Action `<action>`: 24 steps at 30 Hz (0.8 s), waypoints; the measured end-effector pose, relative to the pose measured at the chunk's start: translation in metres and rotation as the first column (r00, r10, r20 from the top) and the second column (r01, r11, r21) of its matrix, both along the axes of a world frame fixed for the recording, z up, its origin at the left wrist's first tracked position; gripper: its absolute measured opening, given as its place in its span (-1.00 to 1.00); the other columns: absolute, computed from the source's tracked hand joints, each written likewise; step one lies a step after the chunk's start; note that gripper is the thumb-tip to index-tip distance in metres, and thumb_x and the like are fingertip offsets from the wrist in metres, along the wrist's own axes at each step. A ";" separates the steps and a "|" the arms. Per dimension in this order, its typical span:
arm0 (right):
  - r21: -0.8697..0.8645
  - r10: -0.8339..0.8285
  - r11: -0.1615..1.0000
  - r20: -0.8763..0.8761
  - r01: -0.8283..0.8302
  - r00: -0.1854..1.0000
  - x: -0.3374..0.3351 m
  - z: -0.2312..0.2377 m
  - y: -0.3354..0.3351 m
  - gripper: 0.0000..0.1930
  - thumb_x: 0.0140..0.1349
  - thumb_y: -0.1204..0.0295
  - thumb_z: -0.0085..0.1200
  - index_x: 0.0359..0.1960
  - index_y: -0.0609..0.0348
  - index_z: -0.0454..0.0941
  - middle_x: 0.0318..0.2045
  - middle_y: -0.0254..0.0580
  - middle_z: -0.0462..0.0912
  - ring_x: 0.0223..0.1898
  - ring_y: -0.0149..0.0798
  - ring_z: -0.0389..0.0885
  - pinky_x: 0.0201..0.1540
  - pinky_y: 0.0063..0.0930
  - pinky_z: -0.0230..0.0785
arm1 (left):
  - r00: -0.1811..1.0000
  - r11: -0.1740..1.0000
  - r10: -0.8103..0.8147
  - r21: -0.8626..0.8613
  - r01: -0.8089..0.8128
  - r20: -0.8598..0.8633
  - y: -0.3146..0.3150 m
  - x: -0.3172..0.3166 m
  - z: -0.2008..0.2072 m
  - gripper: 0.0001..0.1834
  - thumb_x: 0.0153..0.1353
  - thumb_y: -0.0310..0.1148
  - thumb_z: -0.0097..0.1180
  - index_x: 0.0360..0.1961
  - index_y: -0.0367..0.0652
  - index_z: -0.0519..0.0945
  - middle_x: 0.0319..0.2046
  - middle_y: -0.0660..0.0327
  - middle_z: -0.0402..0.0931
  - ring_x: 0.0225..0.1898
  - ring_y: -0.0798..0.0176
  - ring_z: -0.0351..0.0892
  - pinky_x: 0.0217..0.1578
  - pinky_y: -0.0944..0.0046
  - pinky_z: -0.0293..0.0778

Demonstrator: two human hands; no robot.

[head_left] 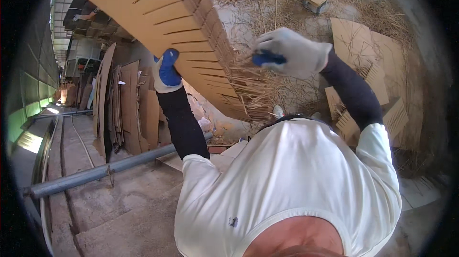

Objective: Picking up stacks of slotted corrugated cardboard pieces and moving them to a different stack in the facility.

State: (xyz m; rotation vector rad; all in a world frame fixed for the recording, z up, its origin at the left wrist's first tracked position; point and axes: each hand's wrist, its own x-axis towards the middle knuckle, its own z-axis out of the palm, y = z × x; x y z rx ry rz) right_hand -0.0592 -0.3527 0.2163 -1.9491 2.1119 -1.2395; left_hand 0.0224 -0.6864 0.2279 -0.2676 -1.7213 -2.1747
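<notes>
Clamping slotted cardboard stack [179, 39]: left hand [167, 71] | right hand [289, 52]: raised, curled beside its edge | right grip: can't tell

the view looks from the person's head, through the left of two wide fisheye cameras worn side by side, facing steeply down, upright and not mirrored. the left hand [167, 69] and the right hand [292, 52] sit above the picture's middle. below the fingers of both, and nearest the lens, the white shirt [287, 176] fills the lower middle. a shoe [278, 111] shows just below the right fingers, farther from the camera. left of the left fingers the view reaches deepest, along a panelled wall [28, 80] that bends with the lens. well outside the fingers, darkness rounds off the corners.
</notes>
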 end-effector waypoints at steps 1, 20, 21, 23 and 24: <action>0.119 -0.060 0.991 0.004 0.060 0.998 -0.013 -0.009 0.011 -0.70 0.02 0.39 0.20 -0.26 0.34 0.51 -0.33 0.03 0.57 -0.30 0.09 0.56 -0.24 -0.19 0.43 | 0.999 0.999 0.037 -0.037 -0.037 -0.014 -0.008 0.003 -0.001 -0.35 0.11 -0.27 0.26 0.21 -0.19 0.33 0.07 0.10 0.47 0.05 0.13 0.51 0.08 0.09 0.45; 0.130 0.045 0.992 -0.294 -0.006 0.955 0.021 0.022 -0.026 -0.76 0.09 0.25 0.15 -0.45 0.19 0.53 -0.52 -0.12 0.57 -0.42 0.01 0.58 -0.32 -0.19 0.46 | 0.995 0.993 -0.074 -0.097 0.067 -0.070 -0.007 0.007 -0.009 -0.26 0.14 -0.16 0.24 0.30 -0.19 0.25 0.20 0.09 0.38 0.18 0.03 0.43 0.19 0.01 0.37; 0.139 0.047 0.990 -0.250 -0.013 0.967 0.021 0.021 -0.026 -0.77 0.09 0.28 0.16 -0.44 0.21 0.53 -0.51 -0.11 0.57 -0.42 0.02 0.58 -0.32 -0.18 0.45 | 0.994 0.994 -0.088 -0.064 0.083 -0.069 -0.014 0.008 -0.013 -0.26 0.14 -0.16 0.24 0.30 -0.19 0.25 0.21 0.09 0.37 0.18 0.03 0.42 0.20 0.01 0.36; 0.162 0.048 0.987 -0.164 -0.021 0.985 0.014 0.011 -0.025 -0.79 0.08 0.33 0.16 -0.43 0.25 0.53 -0.48 -0.09 0.58 -0.42 0.03 0.57 -0.30 -0.17 0.45 | 0.985 0.985 -0.165 -0.048 0.163 -0.050 -0.029 0.011 -0.017 -0.25 0.14 -0.17 0.23 0.31 -0.18 0.25 0.21 0.10 0.37 0.18 0.03 0.41 0.22 0.02 0.32; 0.096 0.011 0.995 -0.129 0.002 0.992 0.006 0.002 -0.019 -0.79 0.08 0.35 0.16 -0.38 0.26 0.54 -0.46 -0.07 0.58 -0.41 0.04 0.57 -0.29 -0.17 0.46 | 0.994 0.995 -0.099 -0.038 0.097 -0.049 -0.025 0.011 -0.015 -0.25 0.10 -0.20 0.28 0.29 -0.18 0.27 0.17 0.12 0.40 0.16 0.05 0.44 0.19 0.04 0.36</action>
